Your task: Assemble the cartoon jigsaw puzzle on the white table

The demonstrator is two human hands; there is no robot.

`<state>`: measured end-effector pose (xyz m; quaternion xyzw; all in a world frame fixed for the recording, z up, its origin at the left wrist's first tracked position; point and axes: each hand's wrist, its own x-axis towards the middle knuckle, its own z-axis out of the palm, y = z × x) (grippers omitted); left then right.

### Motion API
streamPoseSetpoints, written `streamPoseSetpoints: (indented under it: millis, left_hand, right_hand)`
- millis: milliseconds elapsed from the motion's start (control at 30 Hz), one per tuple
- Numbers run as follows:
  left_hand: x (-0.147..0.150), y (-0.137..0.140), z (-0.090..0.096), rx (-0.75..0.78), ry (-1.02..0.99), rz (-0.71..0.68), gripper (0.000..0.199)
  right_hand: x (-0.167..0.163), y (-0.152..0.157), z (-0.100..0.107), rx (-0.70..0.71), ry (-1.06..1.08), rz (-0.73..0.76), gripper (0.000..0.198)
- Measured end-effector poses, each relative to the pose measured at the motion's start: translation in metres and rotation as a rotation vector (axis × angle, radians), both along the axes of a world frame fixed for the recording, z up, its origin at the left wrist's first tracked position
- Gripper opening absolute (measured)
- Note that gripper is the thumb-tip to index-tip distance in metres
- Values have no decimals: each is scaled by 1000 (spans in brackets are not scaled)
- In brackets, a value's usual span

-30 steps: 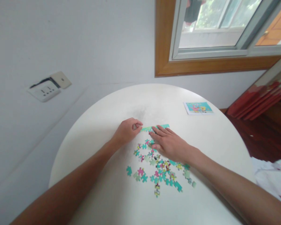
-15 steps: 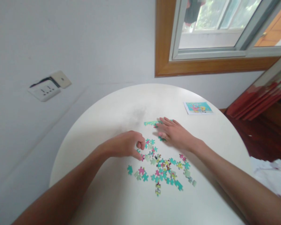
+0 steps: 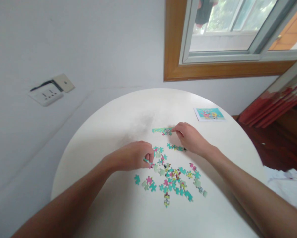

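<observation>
My right hand (image 3: 191,137) is closed in a pinch, fingertips at the right end of a joined jigsaw strip (image 3: 162,130). My fingers hide that end of the strip. Just below it, beside the same hand, lies a short row of joined pieces (image 3: 174,147). My left hand (image 3: 135,155) is curled, with thumb and fingers closing around small jigsaw pieces (image 3: 148,162) at the left side of the scatter. Loose teal, pink, yellow and pale green jigsaw pieces (image 3: 172,178) spread over the table in front of both hands.
The round white table (image 3: 108,211) stands against the wall under a wood-framed window (image 3: 172,71). A picture card (image 3: 209,114) of cartoon figures lies at the back right. A wall socket (image 3: 46,94) is on the left, a red curtain (image 3: 262,104) on the right.
My right hand has gone from spread flat over the strip to a pinch at its right end, uncovering the short row below. My left thumb and fingers have drawn closer together.
</observation>
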<state>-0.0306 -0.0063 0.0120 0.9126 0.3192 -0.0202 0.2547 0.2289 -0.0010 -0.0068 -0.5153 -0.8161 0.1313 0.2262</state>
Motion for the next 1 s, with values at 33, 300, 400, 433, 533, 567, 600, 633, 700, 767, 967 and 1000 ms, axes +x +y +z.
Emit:
streamPoseSetpoints:
  millis: [33, 300, 400, 433, 533, 567, 600, 633, 700, 767, 967, 1000]
  left_hand:
    - [0, 0, 0, 0, 1, -8, 3]
    - [0, -4, 6, -28, 49, -60, 9]
    - [0, -4, 7, -31, 65, -61, 10]
    - [1, -5, 8, -33, 71, -61, 10]
    - [1, -4, 8, -42, 79, -69, 10]
    - [1, -4, 8, -43, 74, -70, 10]
    - [1, -3, 8, -43, 64, -69, 10]
    - [0, -3, 8, -44, 52, -67, 11]
    - [0, -1, 7, -50, 28, -61, 14]
    - [1, 0, 6, -58, 17, -62, 13]
    - [4, -1, 7, -81, 26, -95, 12]
    - [4, -1, 7, -84, 27, -103, 12]
  right_hand:
    - [-2, -3, 2, -30, 0, 62, 34]
    - [-25, -23, 1, -40, -79, 455, 45]
    - [-22, -24, 4, -46, -84, 521, 43]
    - [-20, -24, 7, -62, -78, 546, 42]
    - [-13, -23, 14, -121, -47, 600, 40]
    - [-12, -23, 15, -126, -36, 592, 41]
    - [-12, -23, 14, -120, -27, 573, 43]
    - [-13, -22, 13, -105, -24, 551, 46]
    - [-17, -21, 8, -70, -35, 516, 50]
    - [-22, -20, 3, -49, -57, 516, 49]
    - [-22, -23, 8, -102, -48, 602, 37]
    - [-22, -24, 10, -118, -42, 620, 37]
